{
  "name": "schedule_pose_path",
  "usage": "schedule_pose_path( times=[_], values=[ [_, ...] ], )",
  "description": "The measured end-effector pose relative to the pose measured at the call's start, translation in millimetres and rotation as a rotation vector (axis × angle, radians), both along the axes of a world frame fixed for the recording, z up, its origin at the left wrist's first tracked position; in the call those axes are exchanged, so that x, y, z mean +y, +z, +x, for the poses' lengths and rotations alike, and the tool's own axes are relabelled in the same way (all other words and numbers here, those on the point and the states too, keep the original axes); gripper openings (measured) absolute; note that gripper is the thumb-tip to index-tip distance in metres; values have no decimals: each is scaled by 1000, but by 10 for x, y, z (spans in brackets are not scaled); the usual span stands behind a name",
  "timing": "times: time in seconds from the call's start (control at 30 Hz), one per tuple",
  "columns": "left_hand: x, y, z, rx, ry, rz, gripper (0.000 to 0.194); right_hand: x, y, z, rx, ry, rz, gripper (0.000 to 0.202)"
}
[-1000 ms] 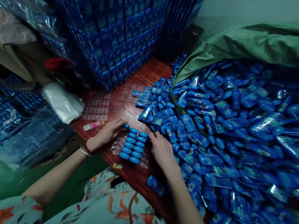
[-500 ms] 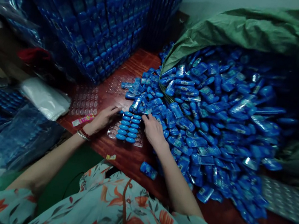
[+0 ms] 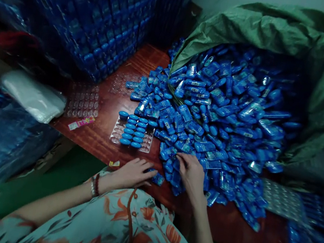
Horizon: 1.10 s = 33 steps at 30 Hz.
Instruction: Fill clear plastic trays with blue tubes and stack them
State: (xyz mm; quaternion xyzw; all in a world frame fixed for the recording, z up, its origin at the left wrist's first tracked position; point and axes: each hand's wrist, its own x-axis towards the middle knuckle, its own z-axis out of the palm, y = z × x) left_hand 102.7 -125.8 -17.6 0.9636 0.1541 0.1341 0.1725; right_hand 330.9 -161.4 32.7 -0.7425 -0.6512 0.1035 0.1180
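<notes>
My left hand [image 3: 134,173] is low at the table's front edge, fingers stretched out. Its fingertips reach a single small blue flat bottle [image 3: 158,178] lying there. At the near edge of a big heap of blue bottles [image 3: 215,138], my right hand [image 3: 192,172] has thumb and fingers pinched on a blue bottle [image 3: 169,153], which is partly lost among the others. Farther up, a clear plastic tray [image 3: 147,142] with oval hollows holds two main rows of blue bottles [image 3: 134,131], oval ends up, plus one more at its far left corner.
A green sack [image 3: 265,22] gapes open around the heap. Tall stacks of packed blue bottles [image 3: 104,20] rise at the back left. Clear trays [image 3: 82,102], a pink label strip [image 3: 81,123] and a folded plastic bundle [image 3: 32,95] lie left. A yellow scrap [image 3: 114,163] sits near the edge.
Both hands have left the tray's far end and come nearer my body. My left hand has reached the lone bottle; my right hand has moved right to the heap. The view has shifted slightly.
</notes>
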Motion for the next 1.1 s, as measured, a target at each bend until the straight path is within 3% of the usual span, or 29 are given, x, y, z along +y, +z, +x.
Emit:
schedule_pose_path(
  times=[0.1, 0.2, 0.3, 0.43, 0.53, 0.6, 0.77, 0.87, 0.97, 1.1],
  values=[
    [-12, -86, 291, 208, -50, -16, 34, 74, -21, -185, -224, 119, -145, 31],
    [23, -114, 294, 290, -28, -32, 26, 164, -40, -345, -376, 177, -238, 40],
    [11, -105, 73, 298, 83, -158, 24, 242, -77, -356, -424, 242, -245, 33],
    [-69, -108, -333, 139, 275, -472, 28, 317, -124, -187, -380, 380, -215, 23],
    [-124, -71, -629, -83, 419, -619, 26, 317, -140, -92, -205, 395, -121, 20],
    [-120, 2, -821, -199, 507, -647, 23, 317, -161, -120, 1, 318, 14, 23],
    [167, 198, -1188, -409, 848, -527, 29, 506, -348, -450, 371, 60, 217, 31],
    [503, 214, -1212, -526, 997, -406, 42, 692, -490, -606, 414, 62, 257, 30],
    [827, 176, -1111, -535, 960, -308, 28, 791, -542, -640, 375, 144, 281, 29],
    [1080, 110, -975, -458, 788, -212, 16, 812, -431, -606, 80, 235, 197, 31]
  ],
)
